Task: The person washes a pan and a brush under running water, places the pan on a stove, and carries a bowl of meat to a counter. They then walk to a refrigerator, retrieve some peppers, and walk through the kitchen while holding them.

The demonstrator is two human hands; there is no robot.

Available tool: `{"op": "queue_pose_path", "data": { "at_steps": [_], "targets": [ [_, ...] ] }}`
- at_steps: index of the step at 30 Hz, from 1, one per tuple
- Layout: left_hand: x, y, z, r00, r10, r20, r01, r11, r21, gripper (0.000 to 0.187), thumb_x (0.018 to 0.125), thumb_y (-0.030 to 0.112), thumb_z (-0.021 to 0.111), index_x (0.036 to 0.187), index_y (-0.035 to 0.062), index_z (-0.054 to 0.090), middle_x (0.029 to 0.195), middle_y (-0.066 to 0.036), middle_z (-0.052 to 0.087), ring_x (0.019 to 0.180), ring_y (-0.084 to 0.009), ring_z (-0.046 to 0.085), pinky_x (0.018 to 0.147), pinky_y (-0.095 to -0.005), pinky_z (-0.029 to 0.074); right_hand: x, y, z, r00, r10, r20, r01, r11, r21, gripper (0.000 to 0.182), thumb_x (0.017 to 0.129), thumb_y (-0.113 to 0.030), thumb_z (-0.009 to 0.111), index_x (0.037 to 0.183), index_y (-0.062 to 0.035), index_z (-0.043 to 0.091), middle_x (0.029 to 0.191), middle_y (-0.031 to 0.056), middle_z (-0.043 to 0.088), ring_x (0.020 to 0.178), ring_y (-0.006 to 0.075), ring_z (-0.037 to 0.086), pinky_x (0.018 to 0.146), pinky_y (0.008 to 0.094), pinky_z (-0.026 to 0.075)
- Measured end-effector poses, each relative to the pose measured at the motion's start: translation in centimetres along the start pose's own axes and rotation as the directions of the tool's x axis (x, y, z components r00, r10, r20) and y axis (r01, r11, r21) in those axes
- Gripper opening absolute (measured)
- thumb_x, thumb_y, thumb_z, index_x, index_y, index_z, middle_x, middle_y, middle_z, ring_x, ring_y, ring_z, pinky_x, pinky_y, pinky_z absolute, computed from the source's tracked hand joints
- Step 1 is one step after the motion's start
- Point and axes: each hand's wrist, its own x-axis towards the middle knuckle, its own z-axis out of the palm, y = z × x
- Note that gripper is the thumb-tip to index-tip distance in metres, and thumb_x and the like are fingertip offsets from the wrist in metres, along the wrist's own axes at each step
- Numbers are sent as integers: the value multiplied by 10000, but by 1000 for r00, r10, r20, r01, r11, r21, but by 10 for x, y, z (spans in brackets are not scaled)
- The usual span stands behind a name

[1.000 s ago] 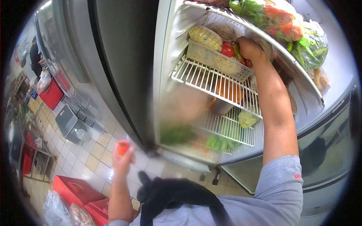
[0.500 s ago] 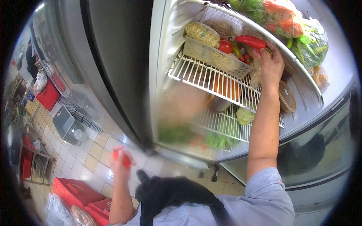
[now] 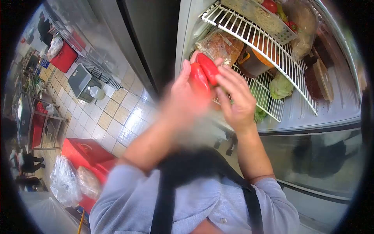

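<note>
Two long red peppers lie side by side in front of the fridge, between my hands. My left hand (image 3: 181, 91), partly blurred, is closed around the nearer red pepper (image 3: 198, 78), with its thumb up along the side. The fingertips of my right hand (image 3: 238, 99) press on the other red pepper (image 3: 208, 67), which rests against the first. Behind them, a plastic-wrapped orange-brown item (image 3: 224, 46) and a dark container with an orange rim (image 3: 253, 60) stand below the upper wire shelf (image 3: 249, 35).
On that shelf sits a white basket (image 3: 269, 23) with noodles, near a tomato (image 3: 269, 5) and a clear bag (image 3: 304, 29). A pale green cabbage (image 3: 281, 85) lies lower down. Red crates (image 3: 83, 150) and plastic bags (image 3: 64, 181) stand at the lower left; a grey bin (image 3: 80, 80) is on the tiled floor.
My right hand has come out of the fridge with a red pepper and met my left hand, which has risen from low at the left. The view has shifted left.
</note>
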Motion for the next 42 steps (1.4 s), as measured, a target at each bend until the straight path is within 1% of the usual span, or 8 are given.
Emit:
{"op": "queue_pose_path", "data": {
  "at_steps": [7,12,20,23,31,34,37,42],
  "targets": [
    [-16,-2,-36,995,-95,25,95,995,-5,507,931,340,501,1355,88,386,1172,-119,533,1070,-277,531,912,-460,450,-23,4,-63,990,120,77,-122,992,21,305,699,-32,754,997,-29,687,1138,150,641,1103,333,580,944,386,457],
    [-48,16,-55,997,-22,-80,46,949,313,462,862,183,587,1294,87,451,876,-32,481,723,-159,482,613,-313,427,-35,20,-146,898,322,-300,-354,933,-57,161,834,18,619,987,20,668,1046,157,662,986,232,627,881,331,492],
    [-95,29,-97,983,-24,-180,83,940,330,401,842,121,620,1215,68,482,909,-85,585,757,-218,598,661,-385,513,-18,13,-200,770,338,-542,-398,917,6,159,881,39,570,1023,71,633,988,131,657,874,156,629,788,267,516],
    [-92,27,-95,969,27,-245,75,916,395,435,845,75,599,1252,47,447,1059,-139,609,1001,-345,622,883,-516,507,24,26,-189,860,327,-392,-390,916,-91,176,881,-15,594,1039,51,639,989,118,666,867,146,634,767,257,508],
    [-94,21,-80,971,39,-238,61,916,396,467,840,107,606,1270,49,433,1042,-142,613,1017,-374,613,885,-515,502,147,120,-151,933,360,-11,-280,705,-652,308,869,-176,619,1167,-100,623,1020,168,656,917,288,639,845,349,484],
    [-107,27,-88,967,28,-252,71,923,377,493,832,132,620,1278,49,426,1015,-135,616,1008,-366,617,887,-504,504,172,155,-148,922,377,88,-167,594,-787,324,888,-228,589,1180,-87,613,1052,170,655,982,326,619,881,379,464],
    [-119,34,-94,960,49,-275,52,936,349,498,833,144,625,1278,51,425,1000,-128,615,990,-353,622,884,-493,508,202,157,-162,741,570,354,-140,648,-749,361,870,-237,600,1195,-82,603,1094,172,643,1044,324,600,909,383,453],
    [-126,39,-96,953,76,-295,29,941,338,505,834,166,631,1280,48,424,984,-121,614,963,-338,630,866,-479,517,206,164,-151,743,583,330,-39,530,-847,381,786,-143,613,1158,-60,612,1069,176,648,1033,339,601,883,393,469]
  ]
}}
